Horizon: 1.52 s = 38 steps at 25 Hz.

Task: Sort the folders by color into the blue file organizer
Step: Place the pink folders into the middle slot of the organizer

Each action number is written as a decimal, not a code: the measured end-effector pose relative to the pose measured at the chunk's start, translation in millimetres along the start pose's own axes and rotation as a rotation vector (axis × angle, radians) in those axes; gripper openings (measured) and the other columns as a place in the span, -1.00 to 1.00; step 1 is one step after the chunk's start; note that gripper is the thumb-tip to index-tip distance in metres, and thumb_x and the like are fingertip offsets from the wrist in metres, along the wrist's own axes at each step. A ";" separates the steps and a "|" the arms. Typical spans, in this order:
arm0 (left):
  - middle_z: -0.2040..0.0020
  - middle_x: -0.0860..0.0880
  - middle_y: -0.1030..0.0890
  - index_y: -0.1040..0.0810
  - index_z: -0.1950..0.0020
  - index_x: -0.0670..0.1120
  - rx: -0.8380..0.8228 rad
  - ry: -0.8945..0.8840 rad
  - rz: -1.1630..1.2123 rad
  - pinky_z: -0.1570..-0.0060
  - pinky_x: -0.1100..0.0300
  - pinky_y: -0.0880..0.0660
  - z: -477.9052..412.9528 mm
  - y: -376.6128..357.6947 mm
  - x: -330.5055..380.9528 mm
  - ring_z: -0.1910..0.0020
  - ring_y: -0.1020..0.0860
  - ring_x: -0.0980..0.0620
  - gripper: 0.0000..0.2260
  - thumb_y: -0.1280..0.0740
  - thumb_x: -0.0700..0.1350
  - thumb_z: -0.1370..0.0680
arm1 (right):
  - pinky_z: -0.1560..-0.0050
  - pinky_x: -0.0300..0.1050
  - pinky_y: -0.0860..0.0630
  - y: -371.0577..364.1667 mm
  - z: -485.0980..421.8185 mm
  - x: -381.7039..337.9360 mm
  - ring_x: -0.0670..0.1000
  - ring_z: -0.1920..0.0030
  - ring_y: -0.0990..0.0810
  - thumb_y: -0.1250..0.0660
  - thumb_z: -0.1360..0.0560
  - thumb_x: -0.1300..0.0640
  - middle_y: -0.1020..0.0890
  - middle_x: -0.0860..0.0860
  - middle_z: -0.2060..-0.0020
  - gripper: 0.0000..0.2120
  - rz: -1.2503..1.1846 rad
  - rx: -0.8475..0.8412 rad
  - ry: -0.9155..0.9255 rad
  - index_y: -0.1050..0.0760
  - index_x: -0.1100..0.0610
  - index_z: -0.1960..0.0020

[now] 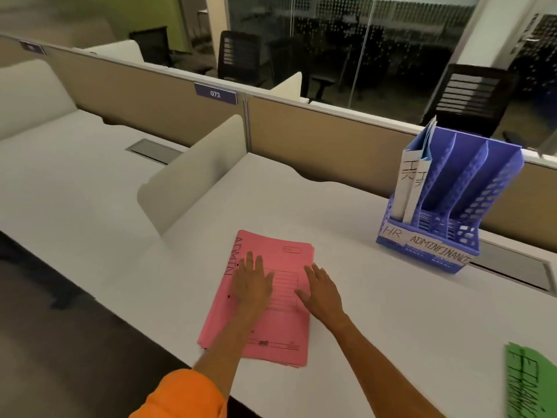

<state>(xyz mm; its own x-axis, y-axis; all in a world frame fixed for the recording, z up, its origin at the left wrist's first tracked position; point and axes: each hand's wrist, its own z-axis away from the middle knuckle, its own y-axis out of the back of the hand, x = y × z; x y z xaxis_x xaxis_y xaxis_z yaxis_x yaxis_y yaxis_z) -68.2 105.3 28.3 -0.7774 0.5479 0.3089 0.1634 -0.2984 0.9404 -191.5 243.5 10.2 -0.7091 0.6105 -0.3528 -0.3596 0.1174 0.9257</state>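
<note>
Pink folders [280, 336], a small stack marked ADMIN, lie flat near the front edge of the white desk [376, 327], lower corner just reaching that edge. Both hands are on top, palms down, fingers spread: left hand [251, 286] over the middle of the cover, right hand [322, 292] at the stack's right edge, partly on the desk. Neither is pinching anything.

Judged handling: thin card covers, light, floppy when lifted by one corner, smooth enough to slide over each other and fan out. The layers already look slightly offset at the far right corner. Best hold is probably along a long edge or the spine side, thumb above and fingers below, squaring the stack first; or slide it past the front edge to get fingers under.

Blue file organizer [446, 206] stands well apart, toward the desk's back right, slots labelled HR, ADMIN, FINANCE. Blue folders [411, 182] marked HR stand in its left slot; the middle and right slots look empty. Green folder [530, 384] marked FINANCE lies at the right end, cut off by the frame.
</note>
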 end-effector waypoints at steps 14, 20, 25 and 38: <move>-0.25 -0.18 -0.49 -0.36 -0.32 -0.20 0.005 0.363 0.333 -0.19 -0.14 -0.41 -28.5 -3.6 -57.0 -0.25 -0.45 -0.19 -0.37 -0.56 -0.02 -0.39 | -0.27 0.06 -0.42 -26.6 -1.2 -12.2 0.05 -0.41 -0.26 -0.31 -0.48 -0.14 -0.27 0.02 -0.45 -0.42 -0.020 -0.192 -0.020 -0.29 0.06 -0.41; -0.15 -0.16 -0.59 -0.39 -0.24 -0.18 -0.138 0.297 0.729 -0.12 -0.06 -0.57 -40.3 7.5 -69.0 -0.10 -0.58 -0.16 -0.40 -0.61 -0.14 -0.33 | -0.24 0.03 -0.43 -28.0 -2.9 -7.8 0.05 -0.39 -0.30 -0.31 -0.47 -0.13 -0.32 0.00 -0.40 -0.46 -0.063 -0.175 -0.030 -0.33 0.07 -0.37; -0.22 -0.09 -0.57 -0.36 -0.35 -0.10 -0.208 0.094 0.995 -0.16 -0.09 -0.56 -33.6 24.5 -38.8 -0.17 -0.58 -0.12 -0.33 -0.60 -0.14 -0.33 | -0.11 -0.08 -0.51 -7.9 -3.1 15.1 0.00 -0.15 -0.49 -0.29 -0.46 -0.14 -0.48 -0.03 -0.17 -0.54 -0.236 -0.111 -0.131 -0.42 0.10 -0.25; -0.13 -0.01 -0.60 -0.39 -0.25 -0.03 -0.254 -0.288 1.162 -0.04 0.02 -0.63 0.6 49.1 168.0 -0.08 -0.62 0.03 -0.54 -0.53 -0.11 -0.44 | -0.03 0.09 -0.53 114.4 39.0 158.5 0.06 0.00 -0.57 -0.06 -0.55 -0.22 -0.62 0.04 0.02 -0.54 -0.963 0.471 -0.735 -0.54 0.12 -0.03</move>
<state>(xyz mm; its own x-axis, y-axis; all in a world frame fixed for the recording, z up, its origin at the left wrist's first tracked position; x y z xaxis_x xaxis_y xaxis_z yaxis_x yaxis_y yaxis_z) -190.5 183.1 126.4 -0.0798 -0.0025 0.9968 0.5225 -0.8517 0.0397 -321.4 384.3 65.4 0.2639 0.3939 -0.8805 -0.1825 0.9167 0.3554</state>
